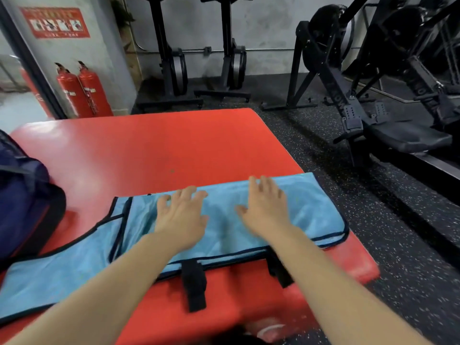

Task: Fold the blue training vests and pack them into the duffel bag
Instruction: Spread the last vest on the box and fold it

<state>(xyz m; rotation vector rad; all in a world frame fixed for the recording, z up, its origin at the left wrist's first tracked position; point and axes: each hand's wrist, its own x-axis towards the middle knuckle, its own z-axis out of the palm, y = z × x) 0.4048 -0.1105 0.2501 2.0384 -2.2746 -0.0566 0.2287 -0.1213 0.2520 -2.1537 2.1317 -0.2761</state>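
Bare left grip (pixel 180 216), bare right grip (pixel 266 209), bare forearms (pixel 99 282)

- duffel bag (pixel 22 195): cut off by the left edge; its opening is out of sight.
- blue vest (pixel 311 207): lower-left end runs off the left edge; the middle is hidden under both hands and forearms; number of layers cannot be told.
- right hand (pixel 266 207): fingers (pixel 263 185) blurred; underside hidden.
- left hand (pixel 180 215): palm side hidden.
- right strap (pixel 281 272): partly covered by the right forearm.
- table (pixel 161 145): near side cut off by the bottom edge.
- wall sign (pixel 56 22): lettering too small to read.
- fire extinguishers (pixel 84 90): labels illegible.
- exercise machines (pixel 373 70): cut off at the top and right edges.
- dark shape (pixel 239 336) at the bottom edge: blurred, unidentifiable.
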